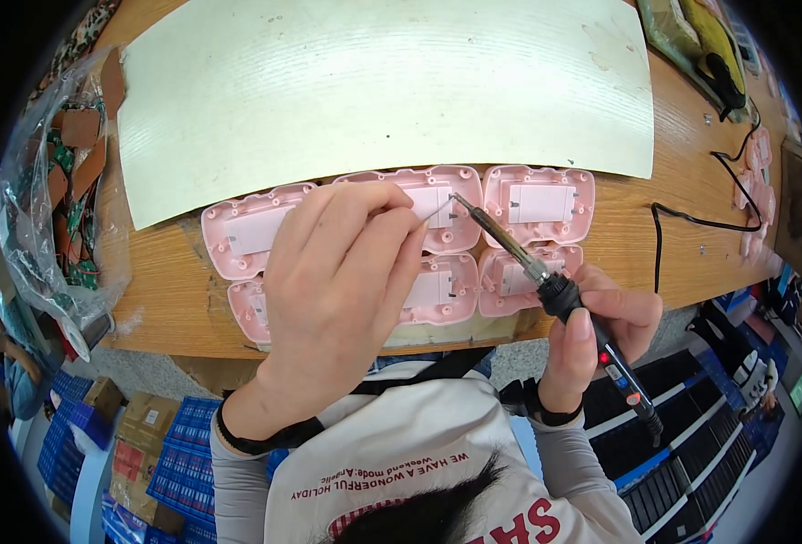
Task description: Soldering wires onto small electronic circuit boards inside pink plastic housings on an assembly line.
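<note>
My right hand (605,325) is wrapped round the dark handle of a soldering iron (530,265), which slants up and to the left. Its tip meets a metal contact at the right end of the pale compartment in the middle far pink plastic shell (466,234). Between the fingertips of my left hand (328,281) is a thin solder wire (435,212), its free end close to the iron's tip. More pink shells lie around in two rows, among them one at the far right (539,234) and one at the far left (229,213). My left hand hides parts of several shells.
A large pale sheet (383,82) covers the wooden table (170,304) beyond the shells. At left lies a clear plastic bag (34,199) with green circuit boards. A black cable (658,245) and pink parts (757,204) lie at right.
</note>
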Motion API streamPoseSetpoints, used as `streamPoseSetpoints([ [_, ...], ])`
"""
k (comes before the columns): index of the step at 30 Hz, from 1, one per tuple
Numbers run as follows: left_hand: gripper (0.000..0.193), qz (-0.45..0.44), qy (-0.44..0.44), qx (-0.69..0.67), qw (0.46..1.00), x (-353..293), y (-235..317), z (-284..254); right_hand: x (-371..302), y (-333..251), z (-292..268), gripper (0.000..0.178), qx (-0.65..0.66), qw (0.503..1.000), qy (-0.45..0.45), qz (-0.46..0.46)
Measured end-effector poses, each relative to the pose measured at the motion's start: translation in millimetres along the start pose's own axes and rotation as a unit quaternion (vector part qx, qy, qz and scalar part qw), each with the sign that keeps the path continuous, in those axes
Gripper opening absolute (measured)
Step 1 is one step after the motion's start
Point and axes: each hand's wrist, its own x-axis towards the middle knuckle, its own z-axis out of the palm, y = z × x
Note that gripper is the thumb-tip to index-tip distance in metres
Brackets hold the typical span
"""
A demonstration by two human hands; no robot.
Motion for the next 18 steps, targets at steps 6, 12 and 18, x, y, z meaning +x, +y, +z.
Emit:
streamPoseSetpoints([
  [6,0.017,0.0,0.002,0.001,1.0,0.7,-0.5,0.2,-0.1,0.7,2.4,0.022,-0.035,0.999,0.012,-0.014],
  [12,0.017,0.006,0.008,-0.001,1.0,0.7,-1.0,0.2,1.8,-0.7,0.9,0.023,-0.039,0.999,-0.004,-0.031],
  [18,0.018,-0.003,0.007,-0.019,1.0,-4.4,-0.1,-4.3,1.4,-1.8,-5.3,0.024,-0.008,0.997,0.031,-0.069],
])
